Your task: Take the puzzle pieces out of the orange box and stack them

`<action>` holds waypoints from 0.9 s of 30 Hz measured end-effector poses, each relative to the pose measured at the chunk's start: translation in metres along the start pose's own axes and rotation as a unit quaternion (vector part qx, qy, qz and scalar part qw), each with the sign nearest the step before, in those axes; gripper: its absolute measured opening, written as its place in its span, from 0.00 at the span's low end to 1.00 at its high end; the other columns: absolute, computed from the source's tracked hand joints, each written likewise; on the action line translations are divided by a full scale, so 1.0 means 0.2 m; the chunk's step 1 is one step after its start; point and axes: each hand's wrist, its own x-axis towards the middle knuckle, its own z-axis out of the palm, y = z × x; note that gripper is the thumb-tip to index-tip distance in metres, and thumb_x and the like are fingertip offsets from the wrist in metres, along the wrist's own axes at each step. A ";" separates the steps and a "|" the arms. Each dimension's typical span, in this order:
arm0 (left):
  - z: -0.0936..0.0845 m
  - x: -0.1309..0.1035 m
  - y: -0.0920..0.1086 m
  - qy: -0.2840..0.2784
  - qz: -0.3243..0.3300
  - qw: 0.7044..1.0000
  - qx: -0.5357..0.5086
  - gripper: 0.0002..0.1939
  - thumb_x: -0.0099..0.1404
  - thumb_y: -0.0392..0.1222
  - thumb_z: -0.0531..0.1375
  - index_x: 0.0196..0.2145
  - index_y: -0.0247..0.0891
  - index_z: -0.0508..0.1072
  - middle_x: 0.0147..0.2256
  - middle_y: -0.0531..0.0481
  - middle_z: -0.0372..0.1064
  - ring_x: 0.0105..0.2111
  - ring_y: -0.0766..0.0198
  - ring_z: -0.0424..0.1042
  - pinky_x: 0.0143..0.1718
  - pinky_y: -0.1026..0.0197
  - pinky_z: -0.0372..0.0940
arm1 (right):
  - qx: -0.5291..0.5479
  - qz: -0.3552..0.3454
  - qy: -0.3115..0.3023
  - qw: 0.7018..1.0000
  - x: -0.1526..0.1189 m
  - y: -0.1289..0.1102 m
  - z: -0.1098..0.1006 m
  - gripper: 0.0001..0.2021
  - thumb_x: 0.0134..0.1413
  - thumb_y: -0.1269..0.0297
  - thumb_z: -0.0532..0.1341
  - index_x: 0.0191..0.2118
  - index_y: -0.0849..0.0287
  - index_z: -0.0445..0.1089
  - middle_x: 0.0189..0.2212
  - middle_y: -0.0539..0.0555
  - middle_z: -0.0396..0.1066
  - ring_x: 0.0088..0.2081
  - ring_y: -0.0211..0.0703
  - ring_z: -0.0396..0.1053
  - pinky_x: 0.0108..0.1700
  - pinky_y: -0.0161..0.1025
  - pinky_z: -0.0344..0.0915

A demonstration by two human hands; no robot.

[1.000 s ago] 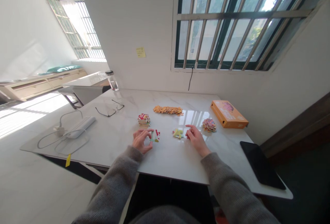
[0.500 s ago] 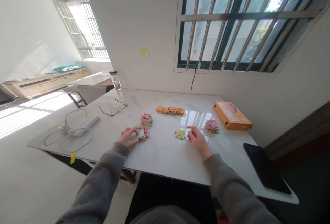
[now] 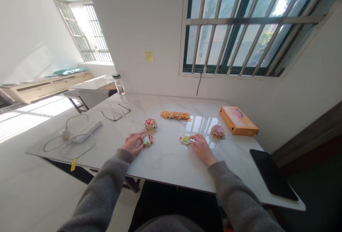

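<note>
My left hand (image 3: 133, 143) rests on the table with thumb and forefinger curled against the left edge of a low stack of jigsaw puzzle pieces (image 3: 148, 140), coloured red, white and green. Just behind it stands a taller stack of puzzle pieces (image 3: 151, 126), red on top. My right hand (image 3: 202, 149) has its thumb and forefinger closed at the right edge of some yellow-green puzzle pieces (image 3: 184, 139); how many lie there I cannot tell. Right of that hand sits a pinkish pile of pieces (image 3: 218, 132).
A long row of orange-brown pieces (image 3: 175, 116) lies farther back. An orange box (image 3: 238, 120) and a black tablet (image 3: 273, 174) are on the right. Glasses (image 3: 116, 113), a power strip with cable (image 3: 87, 131) and a clear bottle (image 3: 119, 85) occupy the left side.
My right hand has moved slightly left, its stretched forefinger bending down to the yellow-green pieces. My left hand stays by the low stack, and the view has shifted a little.
</note>
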 end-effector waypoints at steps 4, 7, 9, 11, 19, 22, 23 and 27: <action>-0.03 -0.01 0.03 0.055 0.052 0.997 -0.008 0.08 0.55 0.39 0.58 0.35 0.41 0.69 0.57 0.44 0.67 0.53 0.50 0.64 0.58 0.44 0.57 | -0.060 -0.012 -0.035 0.998 -0.01 0.02 0.03 0.11 0.59 0.62 0.60 0.47 0.55 0.71 0.48 0.59 0.70 0.51 0.53 0.65 0.53 0.50 0.61; -0.02 0.00 0.12 0.084 0.087 0.992 -0.032 0.06 0.58 0.37 0.57 0.36 0.41 0.69 0.49 0.44 0.72 0.50 0.52 0.66 0.56 0.46 0.60 | -0.084 -0.012 -0.052 0.995 -0.02 0.03 0.04 0.12 0.59 0.62 0.62 0.48 0.53 0.71 0.50 0.58 0.70 0.53 0.53 0.65 0.53 0.51 0.59; 0.02 0.02 0.21 0.074 0.122 0.988 -0.060 0.06 0.60 0.35 0.56 0.36 0.41 0.69 0.43 0.45 0.73 0.47 0.54 0.68 0.54 0.49 0.63 | -0.082 -0.006 -0.058 0.995 -0.01 0.04 0.04 0.11 0.59 0.62 0.62 0.48 0.53 0.70 0.49 0.57 0.71 0.52 0.53 0.65 0.52 0.50 0.59; 0.09 0.06 0.32 0.036 0.158 0.984 -0.078 0.07 0.60 0.35 0.56 0.36 0.41 0.70 0.41 0.46 0.73 0.45 0.55 0.69 0.52 0.50 0.64 | -0.075 0.003 -0.061 0.995 -0.01 0.04 0.04 0.12 0.59 0.63 0.62 0.48 0.53 0.70 0.48 0.56 0.72 0.51 0.52 0.66 0.52 0.49 0.59; 0.46 0.29 0.67 -0.093 0.225 0.966 -0.088 0.24 0.53 0.38 0.64 0.50 0.42 0.71 0.49 0.42 0.70 0.49 0.50 0.67 0.53 0.47 0.64 | -0.032 -0.010 -0.030 0.999 -0.01 0.01 0.02 0.18 0.51 0.68 0.65 0.50 0.57 0.69 0.45 0.58 0.72 0.49 0.52 0.66 0.52 0.50 0.62; 0.54 0.32 0.70 -0.050 0.190 0.972 -0.126 0.28 0.55 0.41 0.65 0.55 0.40 0.68 0.48 0.41 0.70 0.48 0.50 0.68 0.53 0.46 0.64 | 0.001 -0.013 -0.008 1.000 -0.01 0.00 0.00 0.19 0.50 0.69 0.65 0.50 0.56 0.68 0.45 0.57 0.71 0.48 0.52 0.66 0.52 0.51 0.64; 0.55 0.33 0.70 -0.028 0.169 0.974 -0.145 0.27 0.58 0.42 0.64 0.55 0.39 0.67 0.46 0.42 0.71 0.46 0.52 0.68 0.52 0.46 0.65 | 0.012 -0.013 -0.001 1.000 -0.01 -0.01 0.00 0.20 0.50 0.69 0.65 0.50 0.56 0.68 0.45 0.57 0.71 0.48 0.52 0.66 0.52 0.51 0.64; 0.55 0.31 0.71 -0.002 0.068 0.972 -0.226 0.18 0.64 0.44 0.59 0.50 0.38 0.70 0.38 0.45 0.74 0.40 0.57 0.72 0.41 0.54 0.67 | 0.032 -0.027 0.026 0.999 -0.01 -0.03 -0.02 0.22 0.49 0.70 0.65 0.52 0.55 0.67 0.46 0.57 0.69 0.49 0.52 0.65 0.54 0.51 0.65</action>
